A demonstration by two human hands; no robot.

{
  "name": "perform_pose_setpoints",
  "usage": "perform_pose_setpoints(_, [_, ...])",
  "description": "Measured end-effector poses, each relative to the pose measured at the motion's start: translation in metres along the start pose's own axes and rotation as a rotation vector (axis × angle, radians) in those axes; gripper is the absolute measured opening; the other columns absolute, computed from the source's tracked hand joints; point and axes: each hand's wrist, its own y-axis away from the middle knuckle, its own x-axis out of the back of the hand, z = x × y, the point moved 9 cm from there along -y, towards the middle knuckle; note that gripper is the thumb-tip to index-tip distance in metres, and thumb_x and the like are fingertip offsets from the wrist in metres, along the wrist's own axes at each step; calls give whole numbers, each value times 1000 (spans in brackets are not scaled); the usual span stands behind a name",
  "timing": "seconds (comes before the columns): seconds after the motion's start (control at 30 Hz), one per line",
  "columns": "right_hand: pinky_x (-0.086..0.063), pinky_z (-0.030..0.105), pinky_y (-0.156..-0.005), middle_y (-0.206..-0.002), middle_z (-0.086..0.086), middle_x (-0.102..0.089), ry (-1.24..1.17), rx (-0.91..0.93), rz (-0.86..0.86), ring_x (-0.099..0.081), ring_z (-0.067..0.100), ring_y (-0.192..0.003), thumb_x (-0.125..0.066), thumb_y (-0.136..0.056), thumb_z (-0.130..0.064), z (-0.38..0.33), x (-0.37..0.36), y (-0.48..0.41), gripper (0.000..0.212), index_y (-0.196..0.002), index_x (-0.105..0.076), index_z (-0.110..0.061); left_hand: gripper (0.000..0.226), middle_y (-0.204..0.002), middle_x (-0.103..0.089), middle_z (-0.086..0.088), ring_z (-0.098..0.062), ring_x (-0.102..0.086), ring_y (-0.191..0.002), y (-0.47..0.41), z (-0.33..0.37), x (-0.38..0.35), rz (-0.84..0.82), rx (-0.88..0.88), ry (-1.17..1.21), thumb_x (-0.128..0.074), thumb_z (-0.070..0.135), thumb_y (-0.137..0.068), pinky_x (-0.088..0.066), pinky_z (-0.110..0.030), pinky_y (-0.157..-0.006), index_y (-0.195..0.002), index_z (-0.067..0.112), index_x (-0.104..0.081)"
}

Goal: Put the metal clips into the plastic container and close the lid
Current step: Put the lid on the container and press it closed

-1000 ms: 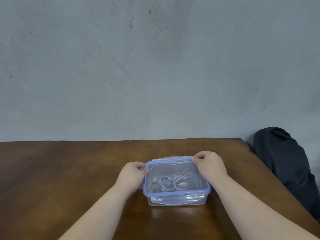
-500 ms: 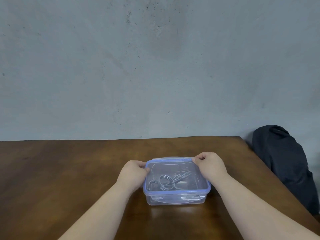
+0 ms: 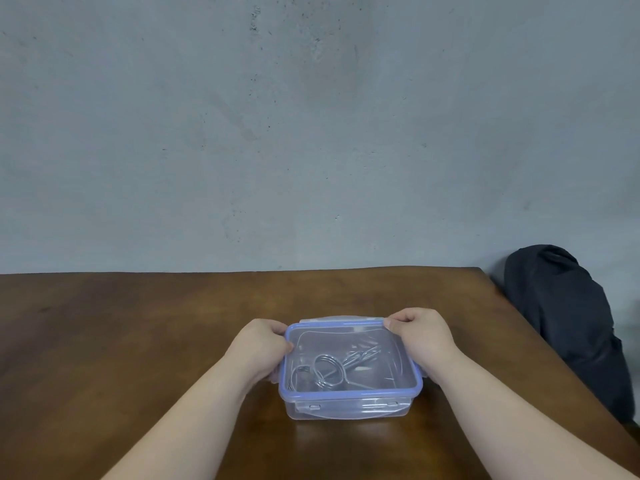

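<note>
A clear plastic container [image 3: 346,410] stands on the wooden table, with its blue-rimmed lid [image 3: 349,394] lying on top. Through the lid I see metal clips [image 3: 329,370] of looped wire inside. My left hand [image 3: 258,348] grips the lid's left side, thumb on the rim. On the far right corner and right side of the lid rests my right hand [image 3: 420,337], fingers curled over the edge. The near latch flap is down against the container's front wall.
The brown wooden table [image 3: 138,341] stretches left and back to a grey wall. A dark bag or garment [image 3: 568,323] sits beyond the table's right edge.
Both hands keep their hold on the lid's sides. The left hand has shifted slightly along the left rim. The view has tilted a little.
</note>
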Motion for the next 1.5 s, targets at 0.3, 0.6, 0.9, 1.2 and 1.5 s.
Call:
perform_pose_setpoints(0.3, [-53, 32, -67, -84, -2, -77, 36, 67, 16, -70, 18, -82, -67, -98, -23, -4, -2, 11, 21, -80, -77, -20, 57, -140, -67, -12, -31, -67, -119, -3, 4, -19, 22, -13, -5, -37, -3, -99, -51, -29, -90, -147, 15, -60])
perform_pose_setpoints(0.6, [-56, 42, -84, -117, 6, -73, -616, -86, -228, -71, 28, -103, -49, -102, -2, 22, -36, 4, 24, -117, -67, -10, 58, -122, -73, -15, -37, -74, -106, 0, -16, -36, -76, 2, 436, -38, -3, -100, -63, -43, -84, -151, 21, -52])
perform_pose_setpoints(0.9, [-62, 43, -73, -105, 22, -76, -782, -35, -380, -74, 36, -87, -46, -95, 5, 23, -45, 1, 33, -111, -74, 1, 60, -148, -57, -4, -29, -63, -129, 0, -13, -42, -190, -129, 525, -47, 0, -91, -59, -39, -94, -145, 26, -52])
perform_pose_setpoints(1.2, [-44, 44, -112, -134, -1, -66, 143, 317, -344, -59, 21, -129, -52, -103, -10, -16, -31, 7, 30, -121, -73, -21, 142, -174, 23, 11, -8, 26, -158, 21, 21, -54, -423, -500, -920, -81, 70, -70, -5, -42, -133, -168, 21, 10])
perform_pose_setpoints(1.5, [-1, 48, -126, -161, -5, -24, 1000, 563, -593, -11, 18, -151, -67, -71, -79, -36, -54, 48, 116, -160, -11, -30, 138, -168, -11, -1, -21, -5, -156, 32, 37, -58, -320, -559, -1016, -78, 67, -69, -32, -43, -126, -168, 18, 5])
